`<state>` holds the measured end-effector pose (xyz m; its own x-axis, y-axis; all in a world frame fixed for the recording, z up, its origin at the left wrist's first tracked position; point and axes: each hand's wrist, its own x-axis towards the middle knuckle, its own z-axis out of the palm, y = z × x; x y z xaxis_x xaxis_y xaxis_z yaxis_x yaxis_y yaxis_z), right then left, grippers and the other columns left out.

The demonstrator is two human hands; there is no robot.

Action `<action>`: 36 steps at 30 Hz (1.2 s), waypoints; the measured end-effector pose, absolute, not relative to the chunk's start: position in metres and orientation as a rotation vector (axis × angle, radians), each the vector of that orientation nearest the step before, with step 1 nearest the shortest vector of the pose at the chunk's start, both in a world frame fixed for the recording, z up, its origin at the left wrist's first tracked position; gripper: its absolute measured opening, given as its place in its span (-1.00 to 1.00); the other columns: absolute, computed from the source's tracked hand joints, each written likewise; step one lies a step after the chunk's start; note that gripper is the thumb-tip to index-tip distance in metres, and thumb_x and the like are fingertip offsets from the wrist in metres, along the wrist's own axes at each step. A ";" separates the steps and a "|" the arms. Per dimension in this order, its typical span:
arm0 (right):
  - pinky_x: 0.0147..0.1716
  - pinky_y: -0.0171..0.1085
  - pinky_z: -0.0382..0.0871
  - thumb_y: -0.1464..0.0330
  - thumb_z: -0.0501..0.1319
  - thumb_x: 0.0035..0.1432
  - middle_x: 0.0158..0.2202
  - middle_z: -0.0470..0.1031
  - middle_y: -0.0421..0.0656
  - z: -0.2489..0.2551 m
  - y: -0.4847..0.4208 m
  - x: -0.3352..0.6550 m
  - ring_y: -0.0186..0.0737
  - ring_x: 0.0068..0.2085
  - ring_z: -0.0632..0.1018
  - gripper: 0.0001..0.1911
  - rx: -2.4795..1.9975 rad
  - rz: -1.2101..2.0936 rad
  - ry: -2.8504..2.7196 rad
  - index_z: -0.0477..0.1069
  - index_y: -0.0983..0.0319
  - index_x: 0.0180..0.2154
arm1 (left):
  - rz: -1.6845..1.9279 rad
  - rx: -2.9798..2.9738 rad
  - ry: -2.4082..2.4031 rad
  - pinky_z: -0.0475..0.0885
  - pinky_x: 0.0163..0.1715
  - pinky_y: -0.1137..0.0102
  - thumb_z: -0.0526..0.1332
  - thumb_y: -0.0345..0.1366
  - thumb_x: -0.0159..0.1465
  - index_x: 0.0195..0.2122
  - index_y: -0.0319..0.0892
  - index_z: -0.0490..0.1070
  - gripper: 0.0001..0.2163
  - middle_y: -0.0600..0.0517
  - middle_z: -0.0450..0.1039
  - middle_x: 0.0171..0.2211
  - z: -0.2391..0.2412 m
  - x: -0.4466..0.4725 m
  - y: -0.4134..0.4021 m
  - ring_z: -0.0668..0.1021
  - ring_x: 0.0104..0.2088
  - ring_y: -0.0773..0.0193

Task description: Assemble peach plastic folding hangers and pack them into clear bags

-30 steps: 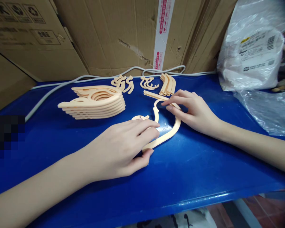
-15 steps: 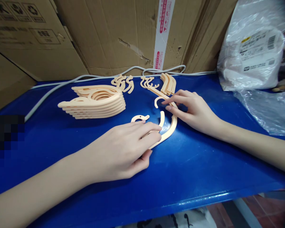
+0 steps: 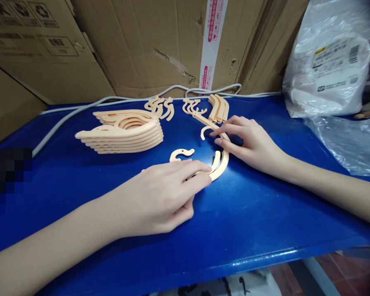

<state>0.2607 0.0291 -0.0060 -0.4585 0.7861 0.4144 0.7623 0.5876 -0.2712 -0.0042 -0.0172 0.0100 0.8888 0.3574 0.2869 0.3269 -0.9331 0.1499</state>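
Note:
My left hand point(image 3: 165, 193), fingers bent and closed, grips a curved cream plastic hanger arm point(image 3: 216, 161). Its end lies close inside the bend of a longer curved hanger piece point(image 3: 224, 165); the fingers hide how the two meet. My right hand point(image 3: 249, 139) pinches the upper part of this longer piece between thumb and forefinger. Beside those fingertips a small hook end point(image 3: 204, 132) curves out to the left. A loose cream hook point(image 3: 181, 153) lies on the blue tabletop point(image 3: 265, 213), just beyond my left hand.
A stack of cream hanger parts point(image 3: 123, 135) stands at the left. Small S-shaped hooks point(image 3: 160, 107), more hooks point(image 3: 191, 107) and curved arms point(image 3: 218, 109) lie at the back. Behind run a white cable point(image 3: 111, 98) and cardboard boxes point(image 3: 160, 41); a plastic bag point(image 3: 327, 61) is at the right.
The curved arm in my left hand has shifted right and slightly toward me, and its end is now nearer the longer piece's bend. My right hand has barely moved.

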 end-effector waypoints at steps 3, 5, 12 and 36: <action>-0.18 -0.06 0.23 0.27 0.20 0.35 -0.18 0.52 -0.05 -0.006 0.029 0.261 0.00 -0.14 0.50 -0.75 -1.221 0.057 -2.330 0.58 0.18 -0.04 | 0.472 2.961 0.532 0.53 -0.06 0.30 0.03 -0.48 0.37 0.03 -0.22 0.39 -0.73 -0.05 0.49 0.13 0.010 -0.004 -0.017 0.59 0.01 0.15; -0.17 -0.05 0.25 0.28 0.19 0.36 -0.17 0.52 -0.05 -0.005 0.029 0.260 0.00 -0.13 0.50 -0.75 -1.204 0.058 -2.343 0.58 0.19 -0.04 | 0.468 2.960 0.525 0.53 -0.05 0.29 0.03 -0.49 0.37 0.04 -0.22 0.39 -0.72 -0.06 0.48 0.13 0.010 -0.004 -0.017 0.59 0.02 0.14; -0.09 -0.01 0.36 0.34 0.16 0.36 -0.12 0.54 0.00 -0.006 0.028 0.259 -0.02 -0.11 0.52 -0.75 -1.085 0.106 -2.370 0.57 0.23 -0.06 | 0.445 2.937 0.515 0.51 -0.03 0.27 0.02 -0.49 0.36 0.11 -0.20 0.36 -0.67 -0.05 0.45 0.17 0.009 -0.004 -0.015 0.57 0.04 0.15; -0.12 -0.11 0.31 0.49 0.07 0.35 -0.13 0.50 -0.08 0.001 0.022 0.259 -0.15 -0.17 0.49 -0.72 -0.678 0.092 -2.550 0.53 0.17 -0.09 | 0.599 3.077 0.684 0.34 -0.13 0.22 0.13 -0.37 0.41 -0.01 -0.22 0.42 -0.82 -0.05 0.54 -0.08 0.012 -0.004 -0.009 0.50 -0.10 0.08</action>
